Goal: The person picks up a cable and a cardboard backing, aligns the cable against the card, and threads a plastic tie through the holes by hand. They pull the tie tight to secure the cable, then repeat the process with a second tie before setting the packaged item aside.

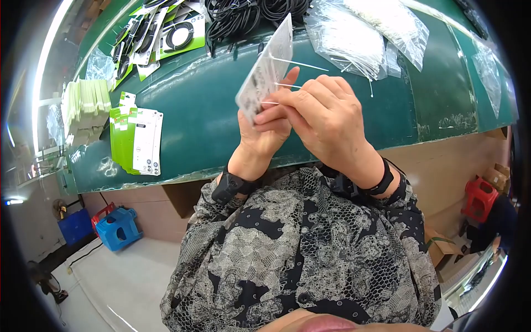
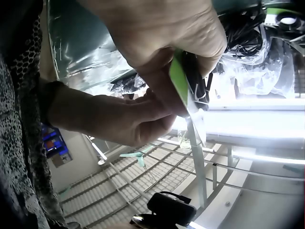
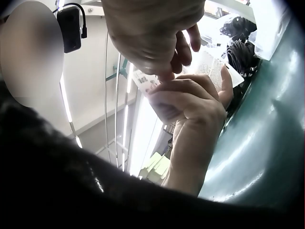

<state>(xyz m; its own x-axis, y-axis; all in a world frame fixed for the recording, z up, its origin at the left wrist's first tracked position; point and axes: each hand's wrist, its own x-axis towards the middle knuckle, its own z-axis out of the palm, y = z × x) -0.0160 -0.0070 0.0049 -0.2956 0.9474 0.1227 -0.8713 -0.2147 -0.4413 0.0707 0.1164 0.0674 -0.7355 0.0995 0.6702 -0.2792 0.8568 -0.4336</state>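
Note:
My left hand [image 1: 259, 138] holds a printed backing card [image 1: 260, 83] tilted up above the table, gripping it from below and behind. Several thin white cable ties [image 1: 301, 65] stick out from the card's printed face toward the right. The right hand [image 1: 332, 113] has its thumb and forefinger pinched together close at the card, on the lowest cable tie. In the left wrist view, the card's other side shows a green edge [image 2: 178, 78] and a black cable [image 2: 191, 71] lying against it, partly hidden by the left fingers.
Green-and-white cards [image 1: 135, 138] lie fanned on the green table, beside banded card stacks [image 1: 86, 108]. Farther back are carded cables [image 1: 180, 37], loose black cables [image 1: 238, 22] and a clear bag of white cable ties [image 1: 351, 41]. A blue stool [image 1: 118, 228] stands on the floor.

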